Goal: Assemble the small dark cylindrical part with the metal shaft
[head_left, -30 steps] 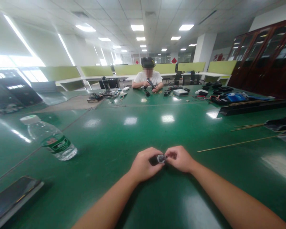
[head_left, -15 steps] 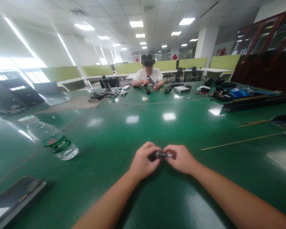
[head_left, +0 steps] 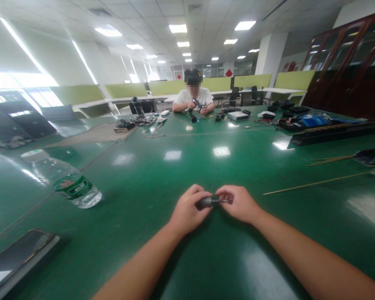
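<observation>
My left hand [head_left: 190, 209] is closed around the thick body of a small dark cylindrical tool [head_left: 207, 202], held level just above the table. From its grey collar a thin metal shaft [head_left: 219, 201] sticks out to the right. My right hand [head_left: 238, 204] has its fingers curled at the far end of this shaft, thumb and fingertips pinched about it. The fingers partly hide both ends of the tool, and its exact kind cannot be made out.
A green table [head_left: 137, 250] lies below. At left stand a tilted-looking water bottle [head_left: 73, 187] and a phone-like flat device [head_left: 21, 256]. Thin brass-coloured rods [head_left: 315, 184] lie at right. Across the table, a person [head_left: 193, 98] handles a tool among scattered parts.
The fingers of my right hand have shifted and loosened slightly along the shaft, showing more of it. My left hand keeps its hold. The view has moved slightly.
</observation>
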The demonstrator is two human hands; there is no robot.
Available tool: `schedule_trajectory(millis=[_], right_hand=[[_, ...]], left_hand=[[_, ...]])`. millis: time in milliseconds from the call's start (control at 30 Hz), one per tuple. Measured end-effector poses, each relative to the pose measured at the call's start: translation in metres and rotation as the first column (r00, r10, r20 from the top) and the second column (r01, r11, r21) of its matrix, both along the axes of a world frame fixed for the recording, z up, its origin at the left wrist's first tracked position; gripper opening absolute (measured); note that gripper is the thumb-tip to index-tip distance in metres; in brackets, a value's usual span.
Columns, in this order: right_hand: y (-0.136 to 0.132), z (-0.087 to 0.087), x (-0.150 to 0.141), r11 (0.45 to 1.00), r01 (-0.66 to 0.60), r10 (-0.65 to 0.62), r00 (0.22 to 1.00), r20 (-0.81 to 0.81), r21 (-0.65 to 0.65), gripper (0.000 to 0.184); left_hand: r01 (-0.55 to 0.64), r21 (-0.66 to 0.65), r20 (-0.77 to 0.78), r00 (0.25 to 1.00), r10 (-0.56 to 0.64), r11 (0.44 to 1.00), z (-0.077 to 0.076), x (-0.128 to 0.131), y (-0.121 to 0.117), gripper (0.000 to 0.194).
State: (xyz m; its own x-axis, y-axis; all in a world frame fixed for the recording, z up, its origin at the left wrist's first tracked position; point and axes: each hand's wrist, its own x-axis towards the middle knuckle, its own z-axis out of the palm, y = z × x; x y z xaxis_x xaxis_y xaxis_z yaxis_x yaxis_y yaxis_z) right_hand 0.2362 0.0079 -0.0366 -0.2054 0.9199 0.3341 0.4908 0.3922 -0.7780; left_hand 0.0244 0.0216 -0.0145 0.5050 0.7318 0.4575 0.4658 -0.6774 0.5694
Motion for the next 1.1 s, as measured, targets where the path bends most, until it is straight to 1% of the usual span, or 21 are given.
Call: schedule_trajectory(millis=[133, 333, 500, 667, 867, 1100], right_hand=[[0.001, -0.001, 0.002, 1.0, -0.011, 0.011, 1.0, 0.01, -0.016, 0.031], [-0.005, 0.006, -0.001, 1.0, -0.028, 0.028, 1.0, 0.007, 0.001, 0.028], [-0.007, 0.007, -0.003, 0.998, -0.045, 0.045, 0.999, 0.003, 0.038, 0.026], [-0.006, 0.006, -0.002, 0.998, -0.062, 0.063, 0.998, -0.016, 0.033, 0.026], [-0.006, 0.008, -0.002, 0.997, -0.052, 0.05, 0.998, 0.035, 0.062, 0.024], [-0.007, 0.011, -0.002, 0.997, -0.047, 0.046, 0.999, 0.02, 0.053, 0.026]], left_hand=[[-0.017, -0.004, 0.0, 1.0, 0.017, 1.0, 0.0, -0.001, 0.001, 0.029], [-0.025, 0.015, 0.023, 0.999, 0.025, 1.0, 0.001, 0.001, -0.001, 0.029], [0.011, 0.0, 0.037, 0.999, -0.011, 1.0, 0.001, 0.001, 0.0, 0.025], [0.041, -0.015, 0.023, 0.999, -0.041, 0.999, 0.002, 0.001, 0.0, 0.023], [0.02, 0.001, 0.041, 0.999, -0.02, 1.0, 0.001, 0.001, 0.001, 0.028], [0.018, 0.005, 0.025, 1.0, -0.019, 1.0, 0.003, 0.001, 0.0, 0.02]])
